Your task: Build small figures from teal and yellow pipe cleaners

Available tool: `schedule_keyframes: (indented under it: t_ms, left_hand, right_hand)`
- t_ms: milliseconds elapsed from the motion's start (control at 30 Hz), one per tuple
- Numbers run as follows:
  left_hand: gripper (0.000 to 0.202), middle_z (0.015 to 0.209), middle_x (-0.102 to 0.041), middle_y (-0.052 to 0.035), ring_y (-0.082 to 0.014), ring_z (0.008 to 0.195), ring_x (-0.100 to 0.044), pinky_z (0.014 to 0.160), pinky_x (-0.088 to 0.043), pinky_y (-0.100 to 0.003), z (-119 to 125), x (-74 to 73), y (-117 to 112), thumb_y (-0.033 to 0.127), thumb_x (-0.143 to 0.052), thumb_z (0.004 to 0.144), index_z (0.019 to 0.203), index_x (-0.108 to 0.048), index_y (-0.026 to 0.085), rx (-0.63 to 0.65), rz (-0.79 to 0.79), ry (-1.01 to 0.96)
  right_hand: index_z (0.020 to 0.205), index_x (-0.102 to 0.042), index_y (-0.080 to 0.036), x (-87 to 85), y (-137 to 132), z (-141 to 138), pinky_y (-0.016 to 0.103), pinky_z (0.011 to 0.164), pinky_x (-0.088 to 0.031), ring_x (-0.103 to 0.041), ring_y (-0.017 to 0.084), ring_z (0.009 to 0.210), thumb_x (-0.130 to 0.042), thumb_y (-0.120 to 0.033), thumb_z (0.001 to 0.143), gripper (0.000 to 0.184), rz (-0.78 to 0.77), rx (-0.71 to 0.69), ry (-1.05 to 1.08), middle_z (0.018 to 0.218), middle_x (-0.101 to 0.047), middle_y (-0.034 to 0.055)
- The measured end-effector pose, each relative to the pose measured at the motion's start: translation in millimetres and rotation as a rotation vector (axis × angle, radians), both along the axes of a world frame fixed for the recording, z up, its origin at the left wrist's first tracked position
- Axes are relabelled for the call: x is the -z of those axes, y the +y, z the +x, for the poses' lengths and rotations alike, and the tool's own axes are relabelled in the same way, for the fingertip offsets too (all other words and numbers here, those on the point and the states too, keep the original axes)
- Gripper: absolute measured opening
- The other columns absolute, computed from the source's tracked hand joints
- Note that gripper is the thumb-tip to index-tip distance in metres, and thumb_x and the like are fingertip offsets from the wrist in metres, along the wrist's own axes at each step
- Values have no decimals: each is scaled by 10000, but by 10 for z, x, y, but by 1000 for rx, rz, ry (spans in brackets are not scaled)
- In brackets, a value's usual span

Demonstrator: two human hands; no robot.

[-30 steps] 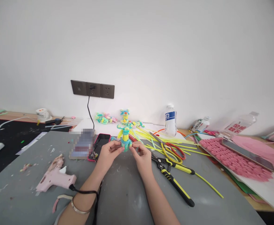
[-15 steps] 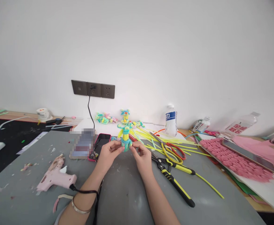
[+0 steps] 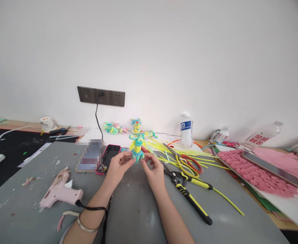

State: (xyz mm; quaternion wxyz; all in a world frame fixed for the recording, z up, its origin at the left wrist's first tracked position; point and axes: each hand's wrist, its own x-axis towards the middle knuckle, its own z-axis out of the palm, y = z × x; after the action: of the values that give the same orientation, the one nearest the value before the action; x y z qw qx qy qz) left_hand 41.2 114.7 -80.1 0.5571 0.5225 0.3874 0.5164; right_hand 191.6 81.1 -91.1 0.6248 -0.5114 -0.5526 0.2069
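"Where we worked, a grey tabletop reached toward a white wall fitted with a row of dark sockets."

"What did our hands hold?"

"Our left hand and right hand gripped the base of a small yellow-and-blue figure, thumbs pressed toward fingers. It stood upright between them, over the middle of the tabletop; whether it touched the surface, we could not tell."

"And on either side of us?"

"To our left lay a pink glue gun among pale scraps. To our right, pliers rested with their black-and-yellow handles spread, near a loose bunch of yellow stems. Farther right we had a pink woven piece with a phone lying on it."

"Along the wall?"

"We saw a bottle with a blue label standing upright, and a second figure standing behind ours. A black cable hung from the middle socket panel, down toward a pixelated patch on our left."
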Motion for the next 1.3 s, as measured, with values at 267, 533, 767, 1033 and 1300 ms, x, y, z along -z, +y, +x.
schedule_keyframes:
  t_ms: [267, 533, 767, 1033, 1300]
  left_hand:
    - [271, 817, -726, -54, -204, 777, -672, 737, -564, -325, 12, -22, -3, 324, -831, 599, 773, -708, 158, -7, -20, -5]
    - [277, 816, -732, -60, -211, 785, -678, 744, -565, -331, 11, -12, -7, 321, -837, 579, 762, -716, 152, -10, -29, -23]
    - [299, 823, -740, -65, -222, 800, -687, 765, -568, -348, 12, -6, -1, 343, -850, 574, 763, -718, 153, -10, -30, -28]
    - [261, 837, -754, -66, -220, 800, -699, 770, -572, -338, 2, 7, -3, 330, -836, 612, 775, -726, 159, 1, 7, -17]
    - [275, 945, -772, -83, -230, 863, -704, 770, -584, -336, 0, 19, 0, 338, -786, 701, 915, -759, 168, 23, 49, 2]
  right_hand:
    - [908, -671, -203, -12, -6, 4, 299, 646, -446, -559, 179, 698, -617, -274, 815, 128, 7, 12, -29, 804, -679, 27]
    - [890, -674, -193, -28, -12, -3, 302, 646, -454, -551, 179, 692, -620, -301, 812, 144, 22, 29, -39, 775, -673, 30]
    - [885, -669, -198, -15, -12, 0, 307, 674, -460, -549, 177, 704, -624, -284, 817, 118, 42, 9, -23, 777, -653, 21]
    - [895, -684, -196, -11, -9, 8, 307, 689, -467, -553, 176, 712, -641, -284, 807, 132, 24, -6, 19, 774, -655, 20]
    - [904, -685, -180, 75, 51, 35, 298, 656, -456, -578, 180, 708, -698, -406, 781, 257, -108, -71, 206, 807, -682, 44]
